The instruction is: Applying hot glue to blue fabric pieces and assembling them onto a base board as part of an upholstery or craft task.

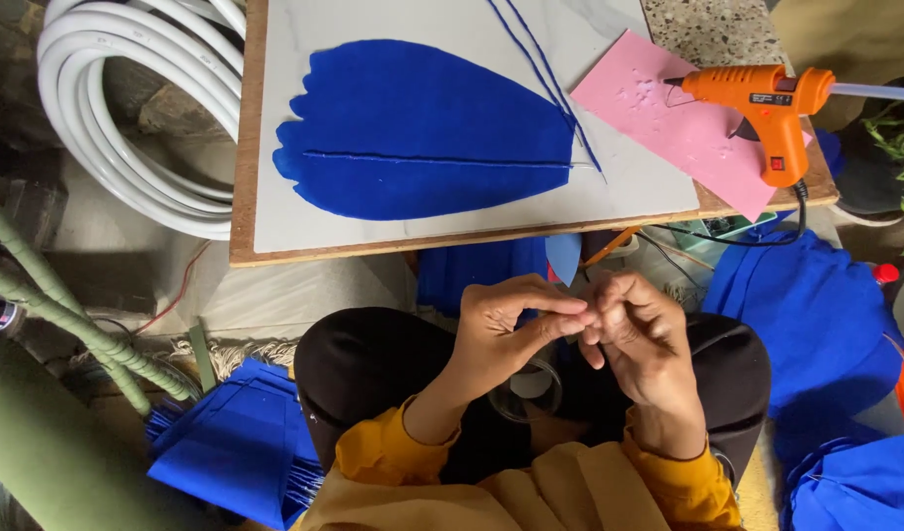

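Observation:
My left hand [516, 324] and my right hand [637, 329] meet over my lap, fingertips pinched together between them; whatever they pinch is too small to make out. A clear round container [527, 391] rests on my lap below them. Ahead, a large blue petal-shaped sheet [422, 128] with a thin wire along its middle lies flat on a white board [629, 187]. Two thin blue wires [545, 74] cross the board beside it.
An orange glue gun [772, 103] lies on a pink foam sheet [668, 118] at the board's right. White coiled tubing [127, 108] sits on the left. Blue sheets are stacked at lower left [231, 442] and piled at right [821, 315]. Green wrapped stems [49, 295] lie on the left.

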